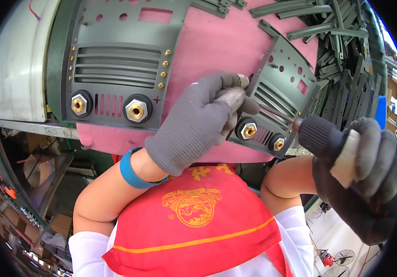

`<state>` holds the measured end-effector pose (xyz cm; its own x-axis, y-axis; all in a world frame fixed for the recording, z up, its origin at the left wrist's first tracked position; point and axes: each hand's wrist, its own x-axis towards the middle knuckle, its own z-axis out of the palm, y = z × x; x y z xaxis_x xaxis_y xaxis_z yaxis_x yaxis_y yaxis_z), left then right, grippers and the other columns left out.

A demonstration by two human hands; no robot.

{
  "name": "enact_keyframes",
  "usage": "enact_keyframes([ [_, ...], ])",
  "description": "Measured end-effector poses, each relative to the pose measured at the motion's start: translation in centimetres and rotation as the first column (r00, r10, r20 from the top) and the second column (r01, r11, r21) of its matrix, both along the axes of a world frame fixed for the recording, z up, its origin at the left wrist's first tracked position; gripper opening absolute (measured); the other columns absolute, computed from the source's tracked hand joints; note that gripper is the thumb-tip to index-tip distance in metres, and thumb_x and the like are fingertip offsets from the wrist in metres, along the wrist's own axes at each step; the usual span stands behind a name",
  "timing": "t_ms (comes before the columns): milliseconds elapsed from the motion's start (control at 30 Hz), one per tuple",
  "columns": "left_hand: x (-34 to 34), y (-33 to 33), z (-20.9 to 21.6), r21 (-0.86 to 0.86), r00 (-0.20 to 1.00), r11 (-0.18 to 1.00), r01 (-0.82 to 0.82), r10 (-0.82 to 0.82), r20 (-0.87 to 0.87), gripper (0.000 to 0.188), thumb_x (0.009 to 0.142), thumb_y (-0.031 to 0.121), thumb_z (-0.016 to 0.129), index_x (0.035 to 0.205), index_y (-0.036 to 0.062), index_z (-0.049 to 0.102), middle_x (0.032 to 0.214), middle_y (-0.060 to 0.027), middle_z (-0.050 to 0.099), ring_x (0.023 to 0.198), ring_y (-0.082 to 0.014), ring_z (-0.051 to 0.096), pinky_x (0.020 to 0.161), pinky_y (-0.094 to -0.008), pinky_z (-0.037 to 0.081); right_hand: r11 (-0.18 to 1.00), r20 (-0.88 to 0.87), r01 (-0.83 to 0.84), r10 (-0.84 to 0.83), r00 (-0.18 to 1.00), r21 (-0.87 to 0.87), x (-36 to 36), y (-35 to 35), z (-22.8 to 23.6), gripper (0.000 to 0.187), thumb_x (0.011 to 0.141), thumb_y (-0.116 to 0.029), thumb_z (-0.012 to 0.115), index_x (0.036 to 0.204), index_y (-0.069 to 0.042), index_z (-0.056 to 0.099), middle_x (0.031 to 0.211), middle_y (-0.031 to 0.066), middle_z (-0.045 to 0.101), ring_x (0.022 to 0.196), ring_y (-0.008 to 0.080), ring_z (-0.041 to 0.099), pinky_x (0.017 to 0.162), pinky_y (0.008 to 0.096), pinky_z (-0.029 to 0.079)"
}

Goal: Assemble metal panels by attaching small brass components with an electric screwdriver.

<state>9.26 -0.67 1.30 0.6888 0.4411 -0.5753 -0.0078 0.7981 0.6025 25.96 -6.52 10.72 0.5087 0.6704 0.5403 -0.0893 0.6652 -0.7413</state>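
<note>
My left hand (198, 111), in a grey glove, is closed at the left edge of a dark grey slotted metal panel (286, 83). Its fingertips are pinched together near the tip of a long driver bit (277, 113); whatever sits between them is hidden. In my gloved right hand (376, 159) is a black power screwdriver (321, 136), its bit slanting across the panel's slots toward my left fingers. Two brass connectors with hex nuts (248, 130) sit along the panel's near edge. Left of my hands lies a similar panel (110, 39) with brass screws down both sides and larger connectors (137, 111).
Both panels lie on a pink work surface (217, 41). Loose grey metal strips (309, 30) are heaped at the far right, with more dark strips (353, 92) beside them. A pale panel (18, 64) stands at the far left, above a cluttered shelf (46, 184).
</note>
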Motion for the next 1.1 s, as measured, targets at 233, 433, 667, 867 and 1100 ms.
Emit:
enact_keyframes([
  [233, 0.6, 0.7, -0.6, -0.174, 0.985, 0.975, 0.140, -0.119, 0.124, 0.050, 0.099, 0.051, 0.052, 0.109, 0.0034, 0.060, 0.079, 0.0005, 0.057, 0.056, -0.0033, 0.035, 0.047, -0.0196, 0.029, 0.998, 0.029, 0.043, -0.044, 0.999, 0.037, 0.6, -0.9, 0.5, 0.026, 0.068, -0.025, 0.070, 0.062, -0.020, 0.045, 0.058, -0.0112, 0.050, 0.056, 0.0033, 0.048, 0.059, 0.0196, 0.037],
  [433, 0.7, 0.4, -0.7, -0.237, 0.989, 0.968, 0.085, -0.054, 0.134, 0.044, 0.098, 0.048, 0.057, 0.101, 0.0038, 0.064, 0.069, -0.0005, 0.058, 0.051, -0.0020, 0.038, 0.046, -0.0192, 0.030, 0.999, 0.031, 0.027, -0.027, 0.999, 0.023, -0.1, -1.3, 0.8, 0.026, 0.069, -0.026, 0.070, 0.063, -0.019, 0.045, 0.059, -0.0105, 0.049, 0.056, 0.0038, 0.047, 0.059, 0.0201, 0.036],
  [667, 0.7, 0.2, -1.0, -0.369, 0.968, 0.924, 0.105, -0.010, 0.251, 0.043, 0.098, 0.048, 0.056, 0.099, 0.0059, 0.064, 0.069, 0.0009, 0.056, 0.049, -0.0022, 0.036, 0.044, -0.0193, 0.028, 1.000, 0.033, 0.003, -0.003, 0.999, 0.003, 0.3, -1.7, 0.8, 0.026, 0.070, -0.028, 0.069, 0.065, -0.019, 0.046, 0.061, -0.0097, 0.049, 0.057, 0.0044, 0.047, 0.059, 0.0207, 0.036],
  [867, 0.8, 0.1, -1.0, -0.424, 0.971, 0.897, 0.124, -0.022, 0.238, 0.040, 0.099, 0.047, 0.056, 0.095, 0.0074, 0.062, 0.068, 0.0031, 0.051, 0.049, -0.0023, 0.035, 0.043, -0.0195, 0.028, 1.000, 0.035, -0.005, 0.006, 0.999, -0.019, 0.8, -1.5, 0.4, 0.026, 0.071, -0.029, 0.069, 0.066, -0.018, 0.046, 0.062, -0.0091, 0.049, 0.057, 0.0048, 0.047, 0.060, 0.0212, 0.036],
  [1100, 0.5, 0.5, 0.3, -0.054, 0.987, 0.989, 0.135, -0.129, 0.097, 0.037, 0.099, 0.037, 0.057, 0.115, 0.0038, 0.065, 0.071, 0.0047, 0.047, 0.059, -0.0030, 0.039, 0.050, -0.0198, 0.032, 0.998, 0.034, -0.012, 0.014, 0.999, -0.057, 1.7, -1.9, 0.1, 0.026, 0.072, -0.030, 0.068, 0.068, -0.017, 0.046, 0.063, -0.0083, 0.048, 0.058, 0.0054, 0.046, 0.060, 0.0217, 0.036],
])
